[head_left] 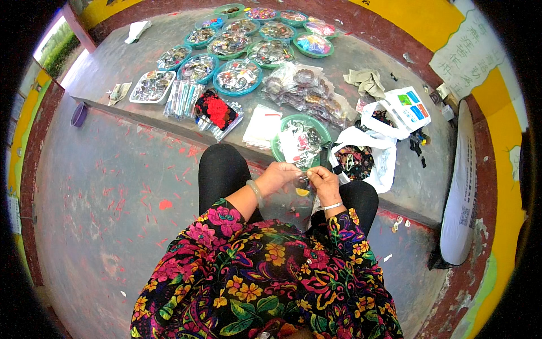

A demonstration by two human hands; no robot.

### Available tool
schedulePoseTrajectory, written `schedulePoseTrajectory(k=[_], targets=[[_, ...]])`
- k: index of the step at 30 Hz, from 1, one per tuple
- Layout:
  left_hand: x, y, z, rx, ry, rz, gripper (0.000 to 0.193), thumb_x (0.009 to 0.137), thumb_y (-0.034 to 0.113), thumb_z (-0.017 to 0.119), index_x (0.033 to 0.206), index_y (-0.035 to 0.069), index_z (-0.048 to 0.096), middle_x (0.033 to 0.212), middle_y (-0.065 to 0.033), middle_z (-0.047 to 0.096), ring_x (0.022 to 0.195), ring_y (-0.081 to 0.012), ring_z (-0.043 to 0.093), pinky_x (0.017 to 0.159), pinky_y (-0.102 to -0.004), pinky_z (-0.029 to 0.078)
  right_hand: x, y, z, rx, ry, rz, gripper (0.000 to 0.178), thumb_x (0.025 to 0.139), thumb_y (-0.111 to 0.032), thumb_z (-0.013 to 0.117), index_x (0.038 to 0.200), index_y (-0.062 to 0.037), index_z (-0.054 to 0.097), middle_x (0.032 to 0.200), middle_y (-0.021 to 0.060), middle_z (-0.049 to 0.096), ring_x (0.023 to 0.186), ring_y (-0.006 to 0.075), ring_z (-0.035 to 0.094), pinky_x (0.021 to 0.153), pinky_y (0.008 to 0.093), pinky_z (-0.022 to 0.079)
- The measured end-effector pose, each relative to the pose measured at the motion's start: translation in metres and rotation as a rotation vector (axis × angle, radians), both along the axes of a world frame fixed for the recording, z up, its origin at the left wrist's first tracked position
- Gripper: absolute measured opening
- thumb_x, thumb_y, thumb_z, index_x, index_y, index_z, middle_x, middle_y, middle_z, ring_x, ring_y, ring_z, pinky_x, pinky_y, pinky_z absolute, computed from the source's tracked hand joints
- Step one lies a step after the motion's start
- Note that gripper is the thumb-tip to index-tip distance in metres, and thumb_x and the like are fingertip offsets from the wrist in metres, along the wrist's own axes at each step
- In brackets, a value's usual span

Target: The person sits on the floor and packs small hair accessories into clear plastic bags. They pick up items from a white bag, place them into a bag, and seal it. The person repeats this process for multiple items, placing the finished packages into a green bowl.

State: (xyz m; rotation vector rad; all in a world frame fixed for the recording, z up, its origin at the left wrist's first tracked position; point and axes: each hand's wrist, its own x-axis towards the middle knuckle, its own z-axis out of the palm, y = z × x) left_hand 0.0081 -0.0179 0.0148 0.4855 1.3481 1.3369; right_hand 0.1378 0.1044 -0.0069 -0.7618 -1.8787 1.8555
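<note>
My left hand [276,177] and my right hand [324,185] come close together above my knees, thumbs and fingers pinched. Something small and thin lies between the fingertips; it is too small to name. Just beyond the fingers stands a green basin [275,148] of small clear packets [308,144], a white card among them. Right of it, an open white plastic bag [385,165] holds dark, patterned hair-tie-like pieces [354,160]. A small yellow piece [302,192] shows below my fingertips.
On the raised grey ledge [169,121] stand several basins [261,77] of packets, a white tray [132,96], a heap of bagged goods [309,90], a red-and-black cloth item [217,110] and white sheets [263,125]. A purple bowl [79,114] is far left; a long white board [458,186] leans right.
</note>
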Motion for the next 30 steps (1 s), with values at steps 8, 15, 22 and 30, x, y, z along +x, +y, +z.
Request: schedulePoseTrajectory(k=[8, 15, 22, 30], targets=[[-0.002, 0.001, -0.024, 0.019, -0.071, 0.122, 0.018, 0.084, 0.015, 0.056, 0.094, 0.001, 0.062, 0.073, -0.0025, 0.060, 0.048, -0.0074, 0.050, 0.038, -0.0183, 0.038, -0.002, 0.002, -0.003, -0.123, -0.011, -0.022, 0.016, 0.084, -0.019, 0.057, 0.084, -0.0031, 0.060, 0.065, -0.0031, 0.053, 0.056, 0.0036, 0.046, 0.050, 0.0174, 0.036], [-0.007, 0.001, -0.027, 0.095, -0.185, 0.275, 0.017, 0.084, 0.013, 0.055, 0.093, 0.000, 0.061, 0.079, -0.0033, 0.062, 0.058, -0.0075, 0.053, 0.046, -0.0192, 0.042, 0.001, 0.004, -0.016, -0.229, -0.200, 0.120, 0.024, 0.082, -0.024, 0.060, 0.078, -0.0007, 0.063, 0.065, -0.0008, 0.057, 0.058, 0.0059, 0.049, 0.052, 0.0207, 0.039], [-0.007, 0.000, -0.029, 0.130, -0.112, 0.201, 0.020, 0.084, 0.017, 0.055, 0.096, 0.002, 0.061, 0.086, -0.0044, 0.062, 0.058, -0.0078, 0.054, 0.043, -0.0191, 0.041, 0.003, 0.002, -0.007, -0.305, -0.207, 0.130, 0.020, 0.077, -0.019, 0.065, 0.076, 0.0003, 0.064, 0.066, 0.0022, 0.059, 0.057, 0.0085, 0.052, 0.052, 0.0218, 0.040], [0.003, 0.002, -0.027, 0.014, -0.134, 0.109, 0.011, 0.082, 0.016, 0.059, 0.085, 0.005, 0.057, 0.073, -0.0017, 0.058, 0.054, -0.0075, 0.053, 0.039, -0.0188, 0.038, 0.000, -0.004, -0.007, -0.181, -0.139, -0.066, 0.018, 0.077, -0.015, 0.066, 0.081, 0.0028, 0.065, 0.069, 0.0010, 0.059, 0.060, 0.0070, 0.049, 0.054, 0.0210, 0.039]])
